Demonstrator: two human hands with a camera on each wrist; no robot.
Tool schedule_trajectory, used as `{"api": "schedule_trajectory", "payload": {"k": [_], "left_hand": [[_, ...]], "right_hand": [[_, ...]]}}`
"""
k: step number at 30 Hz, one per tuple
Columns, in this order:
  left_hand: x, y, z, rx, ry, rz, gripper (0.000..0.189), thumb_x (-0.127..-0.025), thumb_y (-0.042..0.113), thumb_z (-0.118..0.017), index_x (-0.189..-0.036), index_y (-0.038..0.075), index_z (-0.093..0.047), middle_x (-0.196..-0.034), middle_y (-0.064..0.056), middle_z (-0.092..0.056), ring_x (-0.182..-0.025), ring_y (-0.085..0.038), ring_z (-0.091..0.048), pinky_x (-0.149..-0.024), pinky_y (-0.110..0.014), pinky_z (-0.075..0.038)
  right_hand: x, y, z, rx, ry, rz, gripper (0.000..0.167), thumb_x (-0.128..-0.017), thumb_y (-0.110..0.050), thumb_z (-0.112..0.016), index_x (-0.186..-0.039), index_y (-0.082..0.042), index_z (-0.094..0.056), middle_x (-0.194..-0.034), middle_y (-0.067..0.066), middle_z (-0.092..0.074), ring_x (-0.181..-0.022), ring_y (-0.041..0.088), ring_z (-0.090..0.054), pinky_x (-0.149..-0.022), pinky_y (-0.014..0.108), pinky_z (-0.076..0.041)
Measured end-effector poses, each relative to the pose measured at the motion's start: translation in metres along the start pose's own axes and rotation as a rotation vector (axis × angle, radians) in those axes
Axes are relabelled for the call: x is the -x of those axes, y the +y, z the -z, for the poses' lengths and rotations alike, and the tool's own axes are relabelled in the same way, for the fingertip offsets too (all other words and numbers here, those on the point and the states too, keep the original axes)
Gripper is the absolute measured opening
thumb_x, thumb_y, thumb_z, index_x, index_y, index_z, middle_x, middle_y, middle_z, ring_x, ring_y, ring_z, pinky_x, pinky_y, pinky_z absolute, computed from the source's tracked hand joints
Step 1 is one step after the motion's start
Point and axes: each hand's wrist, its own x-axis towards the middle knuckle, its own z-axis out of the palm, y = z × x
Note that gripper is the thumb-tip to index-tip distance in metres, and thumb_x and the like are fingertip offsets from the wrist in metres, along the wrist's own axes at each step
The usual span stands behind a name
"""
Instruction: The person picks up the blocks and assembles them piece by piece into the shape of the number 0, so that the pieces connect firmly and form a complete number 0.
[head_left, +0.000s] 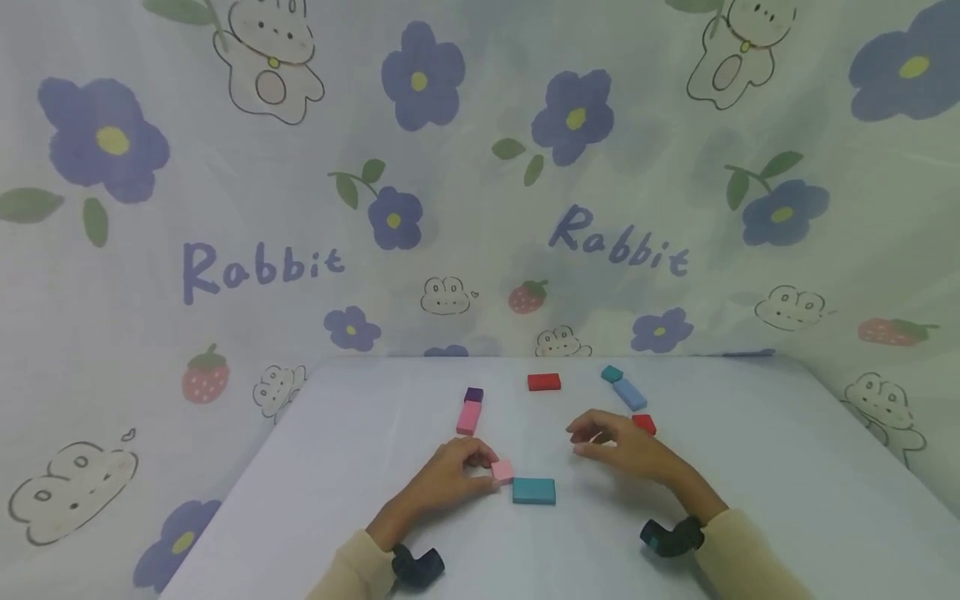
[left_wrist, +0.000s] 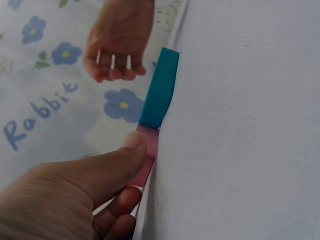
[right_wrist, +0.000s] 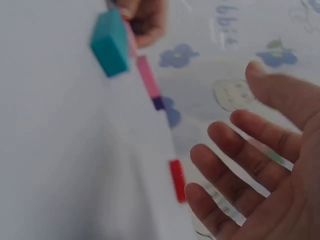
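Observation:
My left hand (head_left: 453, 472) pinches a small light pink block (head_left: 502, 472) between thumb and fingers, low at the table. Just right of that block lies a teal rectangular block (head_left: 534, 492); in the left wrist view the teal block (left_wrist: 160, 90) and the pink one appear to touch at a corner. My right hand (head_left: 622, 446) hovers over the table with its fingers spread and relaxed, holding nothing. A red block (head_left: 643, 424) is partly hidden behind it. In the right wrist view the right hand's fingers (right_wrist: 245, 165) are apart.
Beyond the left hand lie a pink block (head_left: 468, 417) and a dark purple block (head_left: 474, 394) end to end. A red block (head_left: 543, 382) sits farther back. At back right, a small teal block (head_left: 612, 374) meets a light blue block (head_left: 630, 394). A patterned curtain (head_left: 480, 183) hangs behind.

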Motion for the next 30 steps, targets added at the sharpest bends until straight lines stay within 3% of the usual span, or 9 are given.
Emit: {"api": "schedule_trajectory", "payload": {"k": [7,11,16,22,30], "left_hand": [[0.001,0.003,0.003,0.003,0.002,-0.020,0.028,-0.086,0.036,-0.076,-0.109,0.024,-0.066,-0.102,0.011,-0.062,-0.099,-0.009,-0.055,-0.089,-0.030,-0.050],[0.003,0.003,0.004,0.003,0.003,-0.013,0.028,-0.087,0.038,-0.075,-0.110,0.025,-0.066,-0.102,0.012,-0.062,-0.099,-0.008,-0.055,-0.091,-0.030,-0.050],[0.004,0.002,0.003,0.010,0.006,-0.014,0.029,-0.086,0.038,-0.076,-0.110,0.025,-0.066,-0.102,0.012,-0.062,-0.100,-0.008,-0.055,-0.091,-0.030,-0.050],[0.003,0.001,0.002,0.002,0.008,-0.015,0.029,-0.086,0.040,-0.076,-0.109,0.026,-0.066,-0.102,0.013,-0.062,-0.099,-0.008,-0.055,-0.090,-0.030,-0.050],[0.002,0.002,0.002,-0.010,0.008,-0.021,0.028,-0.086,0.039,-0.076,-0.110,0.027,-0.066,-0.103,0.014,-0.062,-0.100,-0.006,-0.056,-0.091,-0.029,-0.050]], "right_hand": [[0.008,0.015,0.051,-0.021,0.136,-0.056,0.038,-0.097,-0.035,-0.065,-0.122,-0.007,-0.064,-0.116,0.010,-0.070,-0.106,0.023,-0.065,-0.086,0.030,-0.057],[0.013,0.038,0.068,0.014,0.197,-0.107,0.040,-0.098,-0.036,-0.063,-0.126,-0.007,-0.062,-0.112,0.010,-0.070,-0.101,0.023,-0.064,-0.081,0.029,-0.056],[0.018,0.070,0.072,0.096,0.240,-0.206,0.043,-0.099,-0.034,-0.063,-0.134,-0.009,-0.059,-0.116,0.010,-0.067,-0.106,0.027,-0.061,-0.080,0.033,-0.055],[0.025,0.086,0.072,0.121,0.195,-0.323,0.039,-0.097,-0.034,-0.064,-0.128,-0.010,-0.063,-0.124,0.013,-0.066,-0.115,0.033,-0.058,-0.088,0.046,-0.055],[0.030,0.096,0.063,0.117,0.158,-0.310,0.051,-0.093,-0.041,-0.068,-0.136,-0.014,-0.060,-0.134,0.013,-0.061,-0.121,0.034,-0.057,-0.100,0.056,-0.048]]}}
